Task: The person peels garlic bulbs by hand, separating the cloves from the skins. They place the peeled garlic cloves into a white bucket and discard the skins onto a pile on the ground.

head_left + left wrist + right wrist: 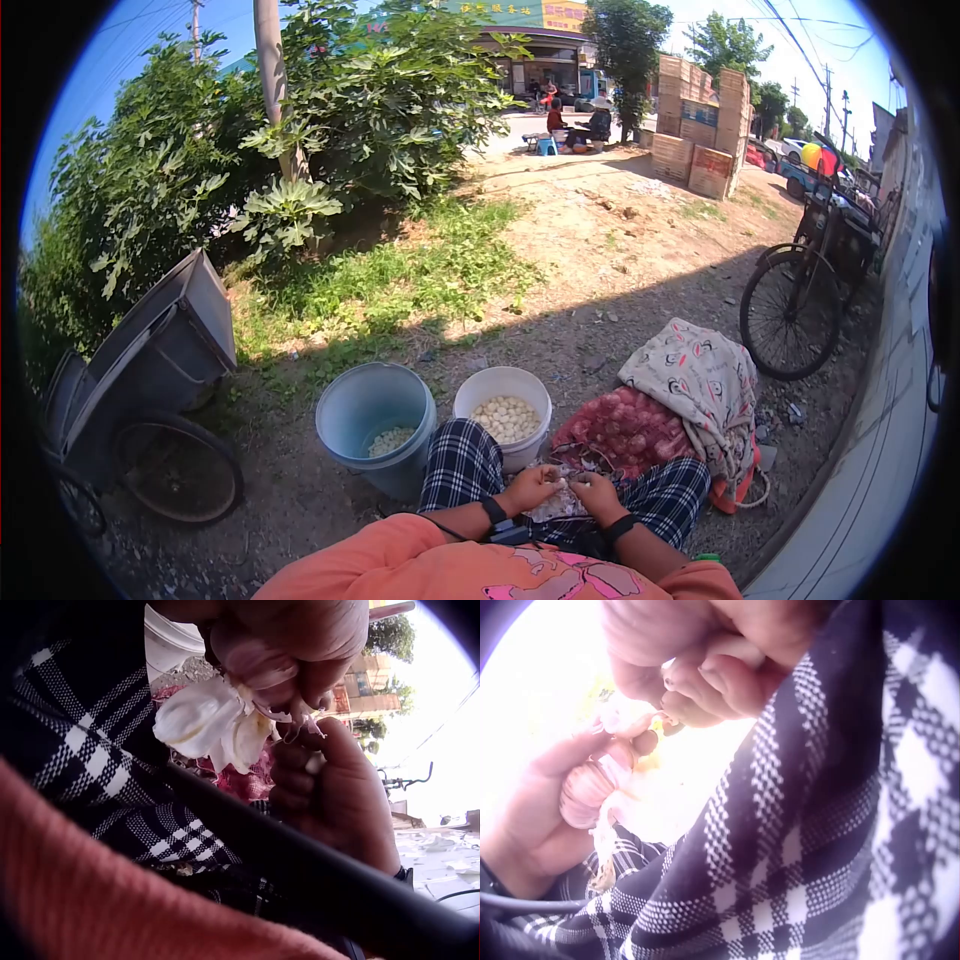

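My left hand (533, 488) grips a garlic bulb (589, 793) with pinkish-white skin, its dry stem hanging down in the right wrist view. Loose white skin (202, 724) peels away from the bulb in the left wrist view. Close beside it, my right hand (597, 497) is curled, its fingertips right at the torn skin. A pale clove (739, 649) shows between the right hand's curled fingers. Both hands are above the lap in checked trousers (462, 465). A red mesh sack of garlic bulbs (625, 432) lies just beyond the knees.
A white bucket (546, 425) with many pale cloves (505, 418) and a blue-grey bucket (325, 425) with fewer stand ahead. Patterned cloth (690, 370) covers part of the sack. There is a cart (160, 350) at left, a bicycle (790, 315) at right and stacked crates (710, 170) farther off.
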Tool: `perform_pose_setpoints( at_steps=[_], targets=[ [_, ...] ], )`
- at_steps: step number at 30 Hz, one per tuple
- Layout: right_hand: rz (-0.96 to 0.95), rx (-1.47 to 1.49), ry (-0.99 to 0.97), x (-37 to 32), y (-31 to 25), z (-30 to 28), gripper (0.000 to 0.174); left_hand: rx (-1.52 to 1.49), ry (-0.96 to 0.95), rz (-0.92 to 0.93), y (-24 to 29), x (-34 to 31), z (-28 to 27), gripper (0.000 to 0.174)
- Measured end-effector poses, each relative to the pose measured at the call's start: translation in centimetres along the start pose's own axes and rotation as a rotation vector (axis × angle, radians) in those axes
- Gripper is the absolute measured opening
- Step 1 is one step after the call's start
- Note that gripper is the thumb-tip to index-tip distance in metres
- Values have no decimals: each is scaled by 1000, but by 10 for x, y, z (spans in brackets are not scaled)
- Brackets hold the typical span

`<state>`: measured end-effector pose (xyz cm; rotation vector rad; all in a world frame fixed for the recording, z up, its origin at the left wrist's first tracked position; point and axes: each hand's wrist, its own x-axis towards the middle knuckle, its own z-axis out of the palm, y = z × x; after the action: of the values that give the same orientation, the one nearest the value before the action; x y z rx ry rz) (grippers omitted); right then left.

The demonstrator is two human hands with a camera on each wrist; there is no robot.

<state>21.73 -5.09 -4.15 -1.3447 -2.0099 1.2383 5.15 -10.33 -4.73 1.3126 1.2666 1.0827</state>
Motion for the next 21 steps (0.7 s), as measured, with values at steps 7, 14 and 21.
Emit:
perform_pose_setpoints(
  at_steps=[7,14,21],
  targets=[
    [-51,-37,-67,-8,-22,-6,26,235,-27,10,9,-3,-3,19],
    [-26,-44,-143,-9,-20,-4,22,533,-58,41,25,-7,-5,27],
    [-61,-51,-146,-8,-18,-3,21,603,10,143,25,-8,-3,21]
  ],
)
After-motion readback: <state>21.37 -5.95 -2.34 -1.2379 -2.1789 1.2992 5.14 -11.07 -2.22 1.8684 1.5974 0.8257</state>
